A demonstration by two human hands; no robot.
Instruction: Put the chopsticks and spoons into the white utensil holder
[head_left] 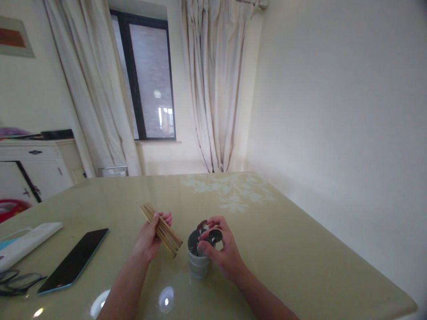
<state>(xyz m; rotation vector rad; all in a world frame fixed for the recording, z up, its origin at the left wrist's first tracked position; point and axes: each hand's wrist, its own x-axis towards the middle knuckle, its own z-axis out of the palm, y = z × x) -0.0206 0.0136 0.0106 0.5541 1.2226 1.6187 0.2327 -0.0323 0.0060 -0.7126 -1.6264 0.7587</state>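
Note:
A bundle of wooden chopsticks [167,234] lies slantwise in my left hand [150,235], its thumb pressed over the sticks and its fingers beneath. To the right of the bundle, a grey cup [199,266] stands upright on the table. Round metal spoon heads show above its rim, one spoon [215,235] beside my fingers and another spoon [201,225] just behind them. My right hand [227,249] is over the cup's right side, with thumb and fingers closed around the spoons. Exactly how many spoons the fingers grip is hidden.
A black-screened tablet [75,260] lies on the glossy table [283,253] at left. Beyond it are a white device [31,243] with a cable and dark-framed glasses [18,282]. A wall [347,124] runs along the table's right side.

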